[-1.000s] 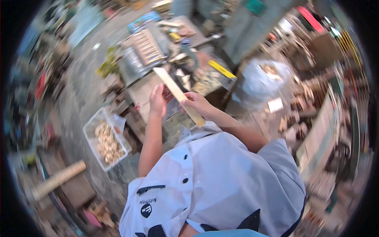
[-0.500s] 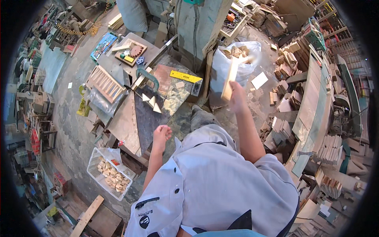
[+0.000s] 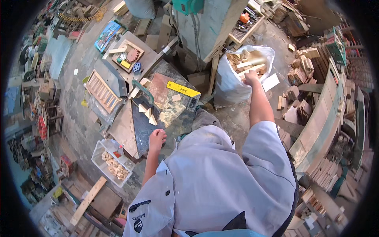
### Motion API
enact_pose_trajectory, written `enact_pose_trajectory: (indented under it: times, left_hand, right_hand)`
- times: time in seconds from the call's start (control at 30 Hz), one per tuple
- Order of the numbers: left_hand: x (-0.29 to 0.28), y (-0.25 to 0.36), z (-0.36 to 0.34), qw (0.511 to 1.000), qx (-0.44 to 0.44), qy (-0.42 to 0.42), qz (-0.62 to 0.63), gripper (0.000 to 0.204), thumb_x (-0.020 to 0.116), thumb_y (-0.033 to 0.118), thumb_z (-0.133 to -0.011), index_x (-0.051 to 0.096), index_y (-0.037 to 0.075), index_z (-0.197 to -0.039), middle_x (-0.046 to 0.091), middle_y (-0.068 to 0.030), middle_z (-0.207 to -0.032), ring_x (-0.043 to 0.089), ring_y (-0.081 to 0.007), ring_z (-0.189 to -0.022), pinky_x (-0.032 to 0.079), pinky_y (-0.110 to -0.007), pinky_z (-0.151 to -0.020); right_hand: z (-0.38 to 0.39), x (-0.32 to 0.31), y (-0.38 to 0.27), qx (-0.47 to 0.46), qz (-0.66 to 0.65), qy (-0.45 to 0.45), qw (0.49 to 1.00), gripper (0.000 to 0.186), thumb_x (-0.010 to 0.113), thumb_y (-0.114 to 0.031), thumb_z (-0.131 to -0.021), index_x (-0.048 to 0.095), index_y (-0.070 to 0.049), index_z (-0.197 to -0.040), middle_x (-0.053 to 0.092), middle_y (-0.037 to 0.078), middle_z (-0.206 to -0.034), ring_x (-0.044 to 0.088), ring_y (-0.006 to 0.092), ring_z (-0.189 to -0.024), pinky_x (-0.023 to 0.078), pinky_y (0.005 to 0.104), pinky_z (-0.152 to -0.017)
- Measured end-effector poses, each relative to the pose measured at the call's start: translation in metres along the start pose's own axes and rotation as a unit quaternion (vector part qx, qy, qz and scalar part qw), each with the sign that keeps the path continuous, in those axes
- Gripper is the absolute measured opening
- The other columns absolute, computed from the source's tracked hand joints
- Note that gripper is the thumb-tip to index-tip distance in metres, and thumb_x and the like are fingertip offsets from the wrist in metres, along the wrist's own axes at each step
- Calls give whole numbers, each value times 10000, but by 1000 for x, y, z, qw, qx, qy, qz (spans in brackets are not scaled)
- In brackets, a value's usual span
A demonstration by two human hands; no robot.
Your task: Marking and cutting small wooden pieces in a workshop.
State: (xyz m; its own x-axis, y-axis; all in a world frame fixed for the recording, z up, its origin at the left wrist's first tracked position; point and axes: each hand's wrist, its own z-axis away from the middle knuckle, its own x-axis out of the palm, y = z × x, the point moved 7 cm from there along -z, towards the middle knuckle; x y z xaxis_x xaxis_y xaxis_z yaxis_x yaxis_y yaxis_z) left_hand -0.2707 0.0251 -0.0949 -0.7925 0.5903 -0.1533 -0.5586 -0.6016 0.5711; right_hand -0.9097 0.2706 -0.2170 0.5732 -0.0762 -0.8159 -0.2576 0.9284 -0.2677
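Reaching out over the mouth of a white sack (image 3: 233,85), the right hand (image 3: 251,77) is curled around the end of a pale wooden strip (image 3: 252,68) that lies on top of the offcuts filling the sack; how firmly the fingers close cannot be told. The left hand (image 3: 156,139) is loosely curled and holds nothing, resting at the near edge of the low bench (image 3: 158,114), on or just above its dark surface. Just beyond that hand, small pale wooden wedges (image 3: 148,112) lie on a dark panel, and a yellow ruler (image 3: 182,89) lies farther along near the far right corner of the bench. Toward the far left corner sits a wooden tray (image 3: 127,55) with a red toothed disc and small coloured blocks, and at the left edge a slatted wooden rack (image 3: 102,91). On the floor beside the bench's near left corner stands a clear plastic tub (image 3: 111,162) of small wood pieces. A long plank (image 3: 88,200) lies farther left.
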Motion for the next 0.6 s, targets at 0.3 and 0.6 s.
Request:
enact_pose_trajectory:
  times: [0.3,0.6]
  left_hand:
    - [-30,-14,-10,989,63,116,-68,276,682,259,-981,703,17,-1112,718,-82,-960,709,-209,-878,561,-343,-770]
    - [-18,69,7,861,182,331,-341,889,835,387,-840,377,153,-1566,380,-239,-1528,634,-460,-1184,564,-533,-963]
  right_hand:
    - [23,77,12,10,-95,-78,992,190,615,-201,-915,646,-47,-809,614,75,-675,643,218,-571,515,387,-491]
    - [143,23,-74,-160,-106,200,961,330,603,-127,-946,722,-19,-1235,723,210,-1156,664,370,-1138,507,454,-995]
